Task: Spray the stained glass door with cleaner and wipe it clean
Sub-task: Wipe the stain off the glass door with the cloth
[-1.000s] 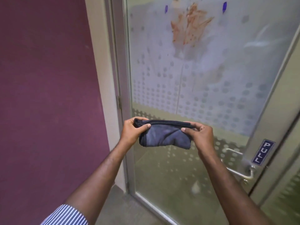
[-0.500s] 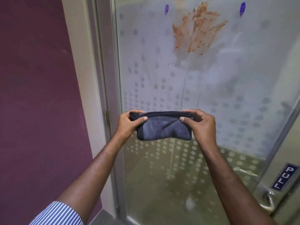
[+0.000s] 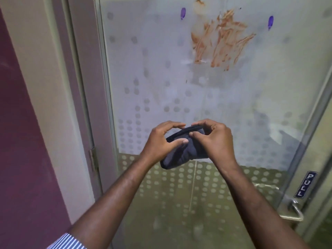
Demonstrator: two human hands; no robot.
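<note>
I hold a dark blue cloth (image 3: 181,151) bunched between both hands in front of the glass door (image 3: 269,90). My left hand (image 3: 161,141) grips its left side: the thumb lies flat across the front of the cloth, and the fingers (image 3: 172,124) curl over the top edge, spread a little, their tips bent down toward the fold. My right hand (image 3: 215,139) closes on the right side: the thumb presses on the front of the cloth just beside my left thumb, and the fingers arch over the top hem, their tips almost meeting those of my left hand. Both hands are clamped on the cloth, which is folded thick and sags below my left palm. It touches nothing but my hands.

The door stands just beyond the cloth, frosted and dotted. A reddish-brown stain (image 3: 221,38) is smeared high on the glass, well above my hands, with thin wet runs below it. Two small purple marks (image 3: 183,13) sit to either side of the stain's top. At the lower right are a metal handle (image 3: 294,211) and a PULL sign (image 3: 305,184). The frame (image 3: 86,87) and a maroon wall (image 3: 23,141) are to the left. A striped cuff (image 3: 66,241) shows at my left arm.
</note>
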